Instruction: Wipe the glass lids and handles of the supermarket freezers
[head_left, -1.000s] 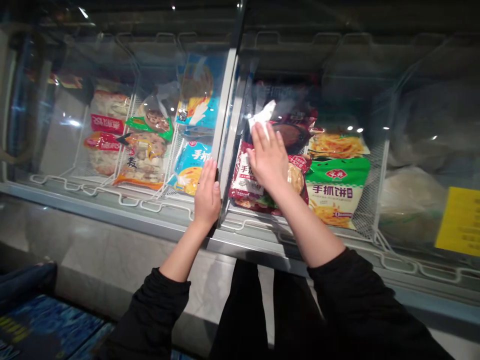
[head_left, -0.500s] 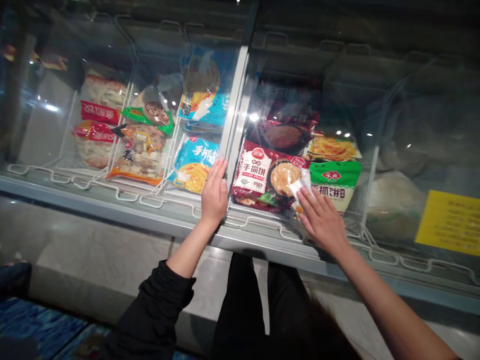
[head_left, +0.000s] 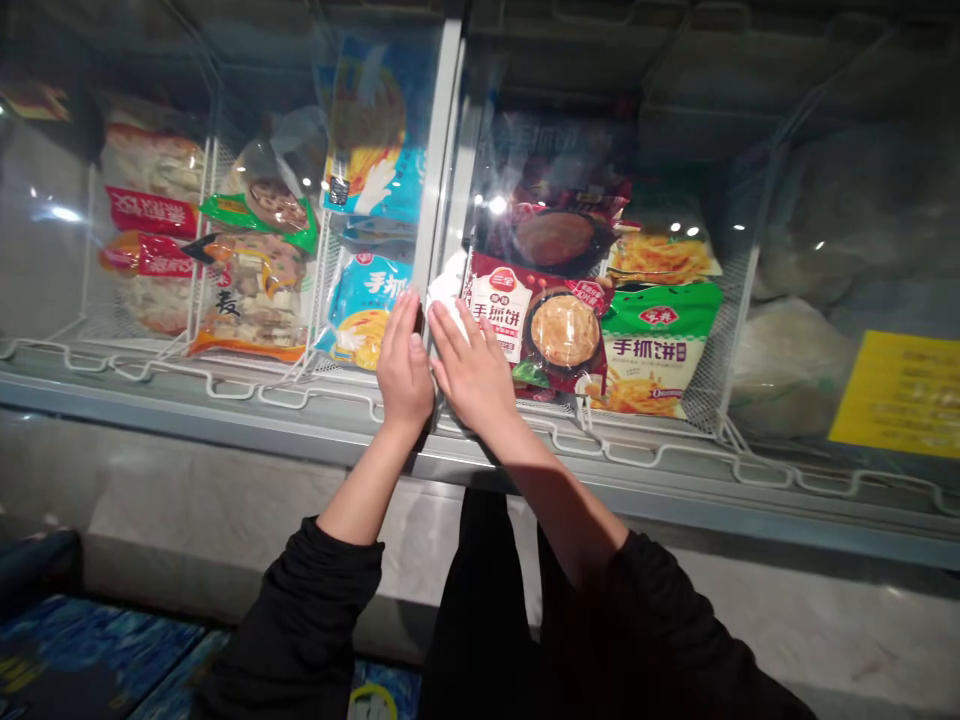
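Along the metal strip (head_left: 444, 165) between 2 glass panels of a display case, both bare hands lie side by side, near the front rail (head_left: 315, 425). Left hand (head_left: 405, 370): laid on the strip's left edge, fingers straight and pressed together, thumb lying close alongside. Right hand (head_left: 474, 370): flat on the right panel, fingers extended and slightly fanned, thumb angled toward the left hand.

White wipe (head_left: 450, 278): under the right fingertips, its far end jutting out beyond them, next to the strip — whether any finger pinches it, cannot tell.

Contents seen through the glass: 2 blue packets (head_left: 371, 300) left of the strip, the nearer partly covered by the left hand; a maroon packet (head_left: 499, 300) just right of the right hand, partly hidden by it; a green-topped packet (head_left: 660, 345) beside that. Farther left, an orange-edged bag (head_left: 255, 300) and 2 red-banded bags (head_left: 150, 210). Yellow sign (head_left: 900, 395) at far right — print blurred. Both forearms emerge from black sleeves (head_left: 315, 590), bunched below the elbow on the left arm.
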